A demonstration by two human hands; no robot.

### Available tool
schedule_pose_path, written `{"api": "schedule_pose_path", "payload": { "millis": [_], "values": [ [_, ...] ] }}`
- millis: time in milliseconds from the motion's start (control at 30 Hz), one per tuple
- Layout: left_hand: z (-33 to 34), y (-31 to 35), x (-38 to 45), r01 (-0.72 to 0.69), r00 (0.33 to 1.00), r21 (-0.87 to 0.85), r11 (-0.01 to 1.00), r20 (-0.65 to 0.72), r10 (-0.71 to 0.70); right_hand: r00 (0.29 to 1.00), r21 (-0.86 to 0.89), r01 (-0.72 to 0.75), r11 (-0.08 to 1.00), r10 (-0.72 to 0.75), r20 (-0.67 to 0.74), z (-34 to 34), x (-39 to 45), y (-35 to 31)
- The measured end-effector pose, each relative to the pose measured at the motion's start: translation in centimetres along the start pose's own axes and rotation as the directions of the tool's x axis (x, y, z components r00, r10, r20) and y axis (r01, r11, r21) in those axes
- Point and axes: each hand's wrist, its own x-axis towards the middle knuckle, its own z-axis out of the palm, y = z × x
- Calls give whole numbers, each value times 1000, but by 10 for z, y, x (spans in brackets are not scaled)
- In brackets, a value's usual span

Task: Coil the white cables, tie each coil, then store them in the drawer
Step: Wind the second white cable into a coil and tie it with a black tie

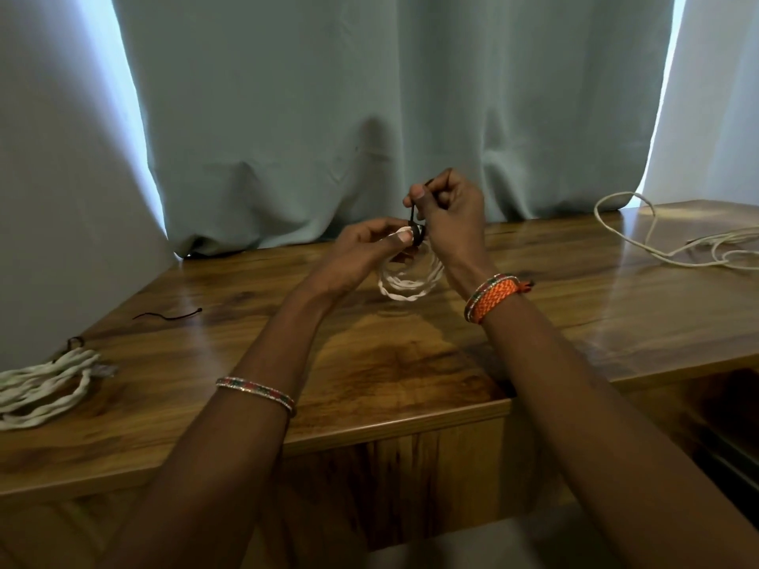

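A small coil of white twisted cable (410, 283) hangs above the middle of the wooden table (410, 363). My left hand (365, 250) pinches the top of the coil, where a dark tie (415, 227) wraps round it. My right hand (449, 211) pinches the tie's free end just above the coil. At the left edge lies a second coiled white cable (45, 384) with a dark tie at its top. A loose, uncoiled white cable (673, 244) sprawls at the far right.
A spare dark tie (168, 316) lies on the table left of centre. A pale curtain (369, 117) hangs right behind the table. An open dark recess (698, 408) shows under the tabletop at the right.
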Motion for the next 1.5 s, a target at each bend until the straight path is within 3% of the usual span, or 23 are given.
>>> {"api": "schedule_pose_path", "payload": {
  "millis": [167,400,767,967,1100,1400,1500],
  "values": [
    [-4,-4,4,-70,989,63,995,-124,78,999,29,11,1000,-12,39,-1,-2,-2],
    [-4,-15,6,-147,908,392,908,-310,281,996,-24,55,998,-53,70,4,-5,-1],
    [4,-8,-2,-247,892,571,783,-181,414,997,46,62,997,-60,-45,2,-8,-7],
    [7,-6,-2,-192,955,423,886,-129,269,989,4,106,994,-105,-104,1,-10,-10],
    [-4,-2,-2,-188,982,163,969,21,187,976,-49,130,990,-136,-169,-4,-7,-11],
    [-17,0,-4,-95,975,37,995,207,85,976,-169,120,978,-147,-158,-2,-9,-10],
    [-14,1,-1,-60,980,-3,998,188,60,971,-190,100,977,-137,-194,-1,-10,-10]
  ]
}}
